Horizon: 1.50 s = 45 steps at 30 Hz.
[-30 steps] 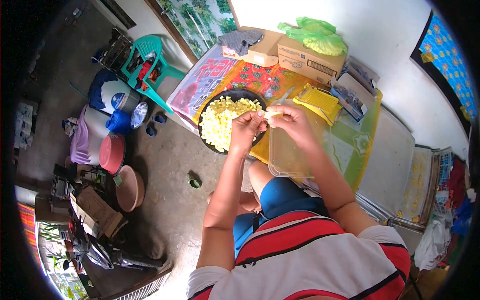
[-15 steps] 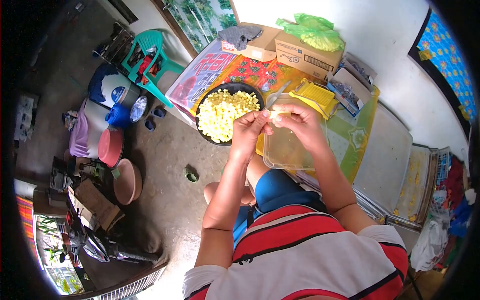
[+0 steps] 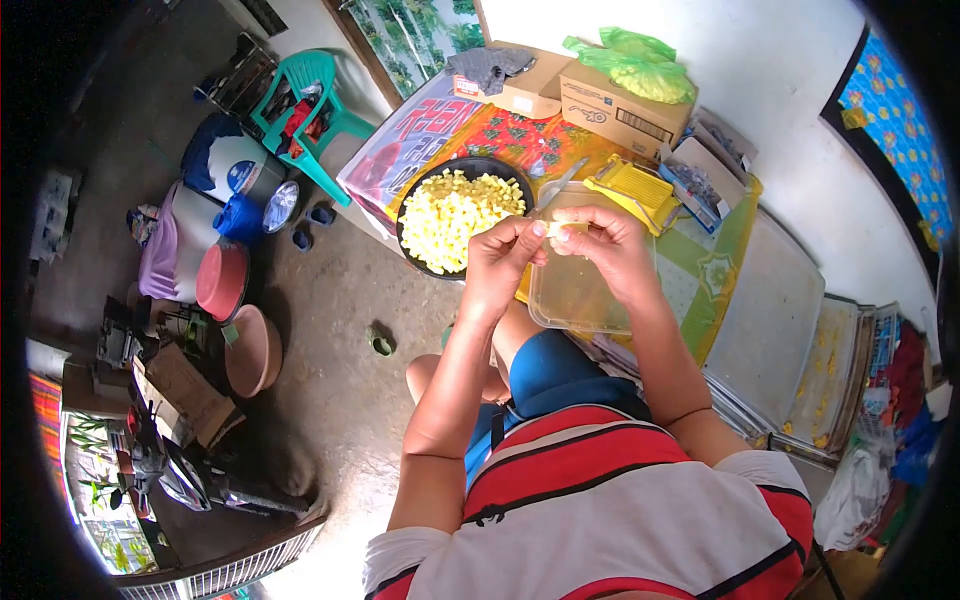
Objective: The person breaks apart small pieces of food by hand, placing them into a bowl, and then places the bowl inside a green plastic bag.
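My left hand (image 3: 502, 260) and my right hand (image 3: 615, 252) meet over a clear plastic container (image 3: 580, 312). The fingertips of both hands pinch a small pale-yellow piece (image 3: 567, 231), mostly covered by the fingers; its exact kind is not clear. Left of my hands, a round black pan (image 3: 522, 180) is heaped with small yellow chunks (image 3: 455, 220). A knife (image 3: 564, 182) lies just beyond the container, with its handle end partly hidden near my hands. To the right of the knife is a yellow ridged plastic tray (image 3: 635, 190).
Cardboard boxes (image 3: 615, 108) stand at the table's back, topped by a green plastic bag (image 3: 632, 62). An open box of small packets (image 3: 700, 185) sits at the right. Large flat trays (image 3: 765, 315) lie beyond it. A green chair (image 3: 300, 120) and basins (image 3: 253, 350) are left.
The view has shifted slightly, so the table and room appear a little to the right and up. My hands stay together at the small piece, with only slight finger movement.
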Each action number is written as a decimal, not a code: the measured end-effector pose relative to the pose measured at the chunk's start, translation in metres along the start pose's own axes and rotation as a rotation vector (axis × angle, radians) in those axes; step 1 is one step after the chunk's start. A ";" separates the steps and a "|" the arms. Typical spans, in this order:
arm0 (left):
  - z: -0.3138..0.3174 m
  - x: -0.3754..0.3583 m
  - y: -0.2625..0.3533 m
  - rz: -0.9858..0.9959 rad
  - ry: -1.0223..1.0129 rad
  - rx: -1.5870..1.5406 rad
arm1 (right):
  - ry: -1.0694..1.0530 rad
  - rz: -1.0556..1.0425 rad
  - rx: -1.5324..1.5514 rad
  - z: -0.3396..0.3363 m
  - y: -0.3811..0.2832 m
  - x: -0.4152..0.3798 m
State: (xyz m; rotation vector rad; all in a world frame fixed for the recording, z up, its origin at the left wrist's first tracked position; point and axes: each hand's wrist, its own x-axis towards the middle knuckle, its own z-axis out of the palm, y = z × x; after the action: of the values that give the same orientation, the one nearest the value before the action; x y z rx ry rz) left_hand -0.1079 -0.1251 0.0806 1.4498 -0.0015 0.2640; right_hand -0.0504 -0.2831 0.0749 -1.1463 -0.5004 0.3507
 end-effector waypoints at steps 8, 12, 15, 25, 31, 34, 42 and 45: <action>-0.002 -0.007 0.004 -0.029 -0.034 -0.036 | 0.010 -0.087 -0.035 0.006 0.006 0.000; -0.001 -0.010 0.005 0.003 -0.044 -0.026 | 0.008 -0.100 -0.068 0.007 0.004 -0.002; -0.002 -0.011 0.006 0.010 -0.059 -0.007 | 0.006 -0.120 -0.080 0.009 0.002 -0.003; -0.002 -0.014 0.005 -0.022 -0.090 -0.081 | 0.009 -0.118 -0.054 0.010 -0.003 -0.007; -0.002 -0.013 0.003 -0.032 -0.099 -0.100 | 0.013 -0.098 -0.070 0.008 -0.003 -0.010; -0.002 -0.011 0.003 0.013 -0.104 0.006 | -0.007 -0.118 -0.088 0.007 -0.001 -0.011; 0.001 -0.013 0.003 0.082 -0.115 0.015 | -0.049 -0.143 -0.068 0.006 -0.006 -0.013; 0.002 -0.014 0.006 0.092 -0.125 0.007 | -0.065 -0.174 -0.072 0.005 -0.006 -0.013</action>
State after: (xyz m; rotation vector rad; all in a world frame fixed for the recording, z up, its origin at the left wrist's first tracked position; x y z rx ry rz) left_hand -0.1225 -0.1290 0.0841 1.4730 -0.1696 0.2479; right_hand -0.0645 -0.2880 0.0793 -1.1544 -0.6695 0.2203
